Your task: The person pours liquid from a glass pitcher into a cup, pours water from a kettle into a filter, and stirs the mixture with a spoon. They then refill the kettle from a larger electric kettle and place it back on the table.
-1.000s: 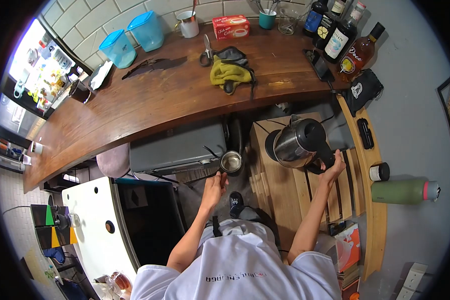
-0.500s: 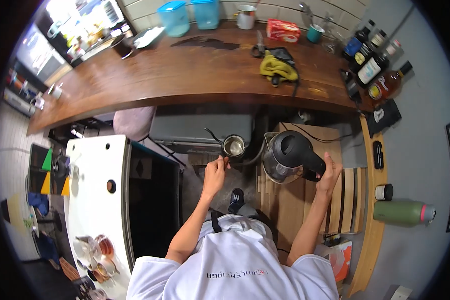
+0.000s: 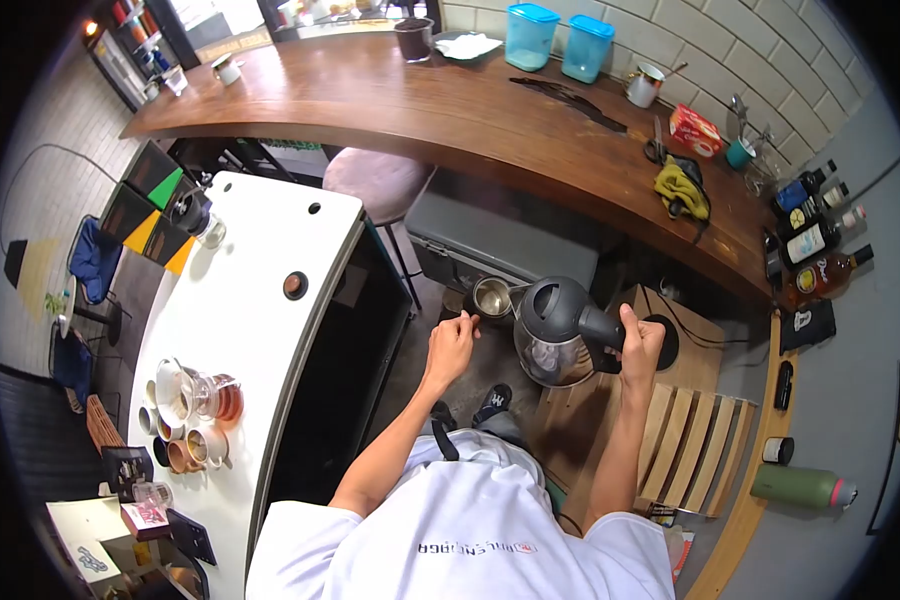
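Observation:
In my right hand (image 3: 640, 345) is the handle of a black-lidded electric kettle (image 3: 555, 310) with a clear body. Its round black base (image 3: 662, 341) stands behind that hand, apart from the kettle. My left hand (image 3: 453, 347) is closed around the handle of a small open-topped gooseneck kettle (image 3: 492, 297), whose metal inside shows from above. The electric kettle's front edge is right at the gooseneck kettle's rim, and both are held out in front of my body. The gooseneck's spout is partly hidden by the electric kettle.
A wooden counter (image 3: 370, 100) runs across the front, with a yellow cloth (image 3: 680, 188) and bottles (image 3: 815, 240). The white counter (image 3: 260, 235) on the left bears a glass coffee server (image 3: 220, 397) and cups. Wooden slats (image 3: 695, 445) and a grey chest (image 3: 500, 225) are lower down.
The electric kettle has come off its base and moved left to the gooseneck kettle's rim. My left hand still holds the gooseneck kettle. The view has turned left.

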Demonstrator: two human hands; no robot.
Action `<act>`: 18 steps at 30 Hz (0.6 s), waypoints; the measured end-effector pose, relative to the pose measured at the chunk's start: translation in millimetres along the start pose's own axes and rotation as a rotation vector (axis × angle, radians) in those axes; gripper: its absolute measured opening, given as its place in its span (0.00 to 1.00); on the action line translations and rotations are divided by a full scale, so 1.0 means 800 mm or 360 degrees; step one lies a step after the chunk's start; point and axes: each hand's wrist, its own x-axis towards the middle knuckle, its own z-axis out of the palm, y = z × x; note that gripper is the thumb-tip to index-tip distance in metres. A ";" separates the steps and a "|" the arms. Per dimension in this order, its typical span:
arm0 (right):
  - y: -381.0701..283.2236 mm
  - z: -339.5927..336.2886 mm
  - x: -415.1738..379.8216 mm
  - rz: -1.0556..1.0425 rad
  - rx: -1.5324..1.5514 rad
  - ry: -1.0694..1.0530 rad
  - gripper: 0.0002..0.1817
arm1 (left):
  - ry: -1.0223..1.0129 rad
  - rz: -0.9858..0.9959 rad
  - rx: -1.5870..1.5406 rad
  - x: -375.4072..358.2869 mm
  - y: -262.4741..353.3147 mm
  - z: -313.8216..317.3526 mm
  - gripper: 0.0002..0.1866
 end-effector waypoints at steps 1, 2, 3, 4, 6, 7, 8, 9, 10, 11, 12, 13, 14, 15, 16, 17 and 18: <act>-0.006 0.007 -0.003 -0.0014 -0.0005 -0.0014 0.32 | 0.0001 -0.0021 0.0011 0.000 -0.006 -0.007 0.29; -0.012 0.015 -0.006 0.0001 -0.0027 -0.0041 0.33 | 0.0001 -0.0042 0.0022 0.000 -0.011 -0.013 0.29; -0.017 0.022 -0.009 0.0020 -0.0050 -0.0068 0.33 | 0.0012 -0.0047 0.0013 -0.001 -0.012 -0.020 0.29; -0.020 0.028 -0.010 0.0010 -0.0081 -0.0085 0.33 | 0.0001 -0.0100 0.0030 -0.002 -0.012 -0.027 0.29; -0.036 0.040 -0.015 0.0032 -0.0116 -0.0106 0.33 | -0.0008 -0.0153 0.0043 -0.002 -0.015 -0.038 0.29; -0.042 0.046 -0.017 0.0060 -0.0149 -0.0118 0.33 | 0.0015 -0.0128 0.0041 -0.003 -0.018 -0.041 0.29; -0.044 0.051 -0.017 0.0058 -0.0153 -0.0121 0.33 | 0.0037 -0.0102 0.0038 -0.002 -0.021 -0.045 0.29; -0.045 0.055 -0.018 0.0049 -0.0210 -0.0118 0.33 | 0.0038 -0.0105 0.0034 -0.001 -0.023 -0.048 0.29; -0.048 0.059 -0.020 0.0042 -0.0269 -0.0116 0.33 | 0.0027 -0.0136 0.0037 0.000 -0.023 -0.052 0.29; -0.052 0.064 -0.021 0.0046 -0.0275 -0.0119 0.33 | 0.0014 -0.0169 0.0042 0.000 -0.025 -0.055 0.29; -0.062 0.068 -0.024 0.0027 -0.0347 -0.0099 0.33 | 0.0009 -0.0178 0.0041 0.000 -0.031 -0.055 0.29; -0.067 0.072 -0.026 0.0008 -0.0417 -0.0078 0.33 | 0.0031 -0.0164 0.0005 0.001 -0.039 -0.054 0.29; -0.069 0.074 -0.027 0.0009 -0.0422 -0.0078 0.33 | 0.0056 -0.0144 -0.0032 0.004 -0.044 -0.053 0.29; -0.070 0.076 -0.027 0.0004 -0.0475 -0.0080 0.33 | 0.0056 -0.0146 -0.0038 0.005 -0.046 -0.055 0.29; -0.071 0.077 -0.026 -0.0002 -0.0530 -0.0082 0.33 | 0.0049 -0.0152 -0.0028 0.006 -0.048 -0.055 0.29; -0.074 0.080 -0.025 -0.0007 -0.0534 -0.0084 0.33 | 0.0044 -0.0157 -0.0018 0.008 -0.048 -0.056 0.29; -0.078 0.082 -0.026 -0.0004 -0.0566 -0.0081 0.32 | 0.0044 -0.0157 -0.0022 0.010 -0.049 -0.057 0.29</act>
